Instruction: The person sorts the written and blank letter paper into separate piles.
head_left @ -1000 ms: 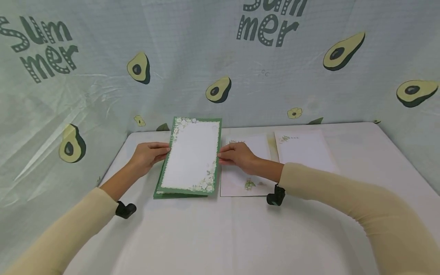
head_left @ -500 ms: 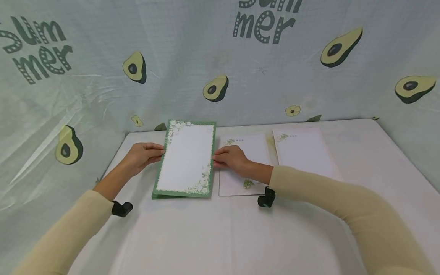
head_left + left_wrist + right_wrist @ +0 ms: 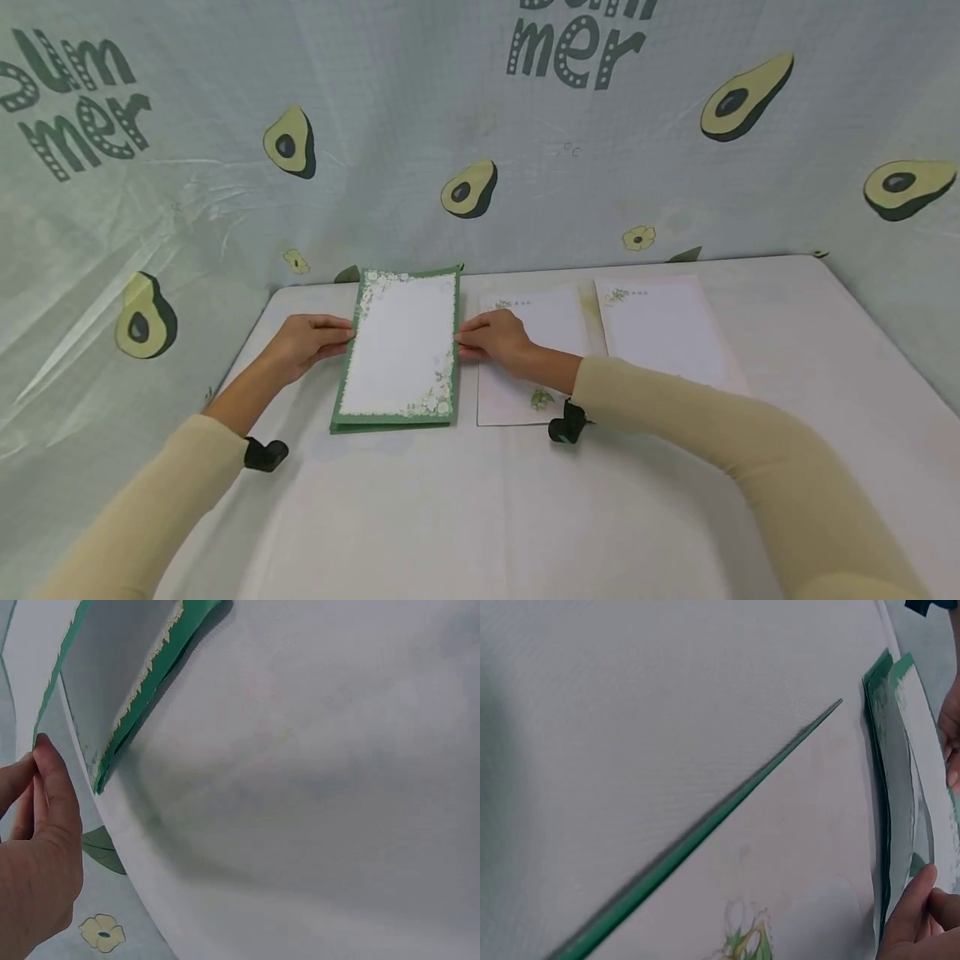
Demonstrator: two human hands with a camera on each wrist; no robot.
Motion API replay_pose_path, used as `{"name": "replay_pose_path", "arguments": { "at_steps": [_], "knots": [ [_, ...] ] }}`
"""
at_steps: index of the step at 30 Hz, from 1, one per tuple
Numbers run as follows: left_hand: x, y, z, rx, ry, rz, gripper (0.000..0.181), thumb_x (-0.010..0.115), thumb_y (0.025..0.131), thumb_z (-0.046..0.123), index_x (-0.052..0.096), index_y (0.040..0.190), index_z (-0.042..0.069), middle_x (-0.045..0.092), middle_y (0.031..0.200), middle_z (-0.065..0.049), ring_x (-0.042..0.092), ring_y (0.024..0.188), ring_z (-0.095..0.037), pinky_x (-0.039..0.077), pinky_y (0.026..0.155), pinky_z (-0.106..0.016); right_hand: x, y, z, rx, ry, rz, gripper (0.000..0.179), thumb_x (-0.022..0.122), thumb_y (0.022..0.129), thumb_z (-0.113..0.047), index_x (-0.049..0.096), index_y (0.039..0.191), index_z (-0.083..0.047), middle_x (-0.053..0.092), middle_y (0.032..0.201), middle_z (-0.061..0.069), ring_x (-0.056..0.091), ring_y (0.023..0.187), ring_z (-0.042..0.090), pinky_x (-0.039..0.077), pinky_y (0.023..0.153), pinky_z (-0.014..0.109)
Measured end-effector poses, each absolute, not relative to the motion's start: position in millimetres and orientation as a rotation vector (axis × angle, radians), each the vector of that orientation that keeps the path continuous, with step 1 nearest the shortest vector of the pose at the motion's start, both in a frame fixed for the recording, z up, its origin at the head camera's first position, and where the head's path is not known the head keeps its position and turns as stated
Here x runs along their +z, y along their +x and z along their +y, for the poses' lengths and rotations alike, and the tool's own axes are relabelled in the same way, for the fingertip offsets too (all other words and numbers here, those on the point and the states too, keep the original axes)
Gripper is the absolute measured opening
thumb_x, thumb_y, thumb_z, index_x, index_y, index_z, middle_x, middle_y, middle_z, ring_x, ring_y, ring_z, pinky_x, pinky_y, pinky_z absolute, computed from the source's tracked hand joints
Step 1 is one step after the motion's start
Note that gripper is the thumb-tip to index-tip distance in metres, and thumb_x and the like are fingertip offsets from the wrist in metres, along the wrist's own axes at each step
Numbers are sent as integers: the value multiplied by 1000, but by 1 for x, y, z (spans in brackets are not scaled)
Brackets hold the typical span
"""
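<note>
Printed sheeting [image 3: 375, 217] backs the white table [image 3: 450, 517]; left fingers [image 3: 336, 335] and right fingers [image 3: 475, 335] pinch green-bordered paper [image 3: 401, 350].

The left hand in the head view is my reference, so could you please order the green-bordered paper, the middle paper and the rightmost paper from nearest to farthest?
1. Green-bordered paper: its left edge is pinched by the left hand.
2. Middle paper: right of the green-bordered one, partly hidden by the right hand.
3. Rightmost paper: beyond the middle one.
</note>
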State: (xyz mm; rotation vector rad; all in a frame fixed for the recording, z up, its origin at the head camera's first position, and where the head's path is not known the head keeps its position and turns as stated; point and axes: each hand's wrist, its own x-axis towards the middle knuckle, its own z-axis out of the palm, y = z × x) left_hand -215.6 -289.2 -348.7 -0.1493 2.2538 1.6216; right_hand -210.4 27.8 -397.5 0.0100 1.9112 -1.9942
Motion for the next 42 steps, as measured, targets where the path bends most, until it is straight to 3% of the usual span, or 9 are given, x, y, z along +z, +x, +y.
{"name": "replay_pose_path", "arguments": {
  "at_steps": [9,20,27,34,42],
  "knots": [
    [-361,-212,-290,1567,-188,2282,43,62,102,7,50,138,-14,66,101,4,67,89,-2,59,89,-21,-397,-208,22,-1837,11,2014,20,73,93,0,73,112,7,75,102,18,74,68,11,64,73,25],
    [-370,-215,-288,1578,-230,2327,41,65,101,8,54,135,-14,66,102,0,67,85,-4,60,82,-20,-398,-224,22,-1637,-104,2188,19,76,91,-3,76,109,5,76,87,14,72,61,10,63,68,24],
    [-379,-212,-288,1540,-224,2380,39,65,101,7,56,132,-14,66,109,-9,68,83,-2,61,82,-20,-389,-230,30,-1350,-244,2406,18,78,91,-14,80,103,0,77,83,6,71,71,10,59,88,28],
    [-377,-208,-285,1425,-193,2558,33,62,103,8,59,128,-13,62,122,-25,70,87,-8,61,84,-23,-378,-237,45,-1504,-175,2187,21,71,95,-5,73,113,7,77,92,12,72,72,11,62,71,22],
    [-368,-201,-278,1242,-102,2777,26,56,105,8,64,122,-10,68,117,-26,69,95,-23,62,79,-22,-364,-239,86,-1467,-183,2233,25,67,97,-2,69,119,9,74,104,17,73,86,20,64,80,31]
  ]
}}
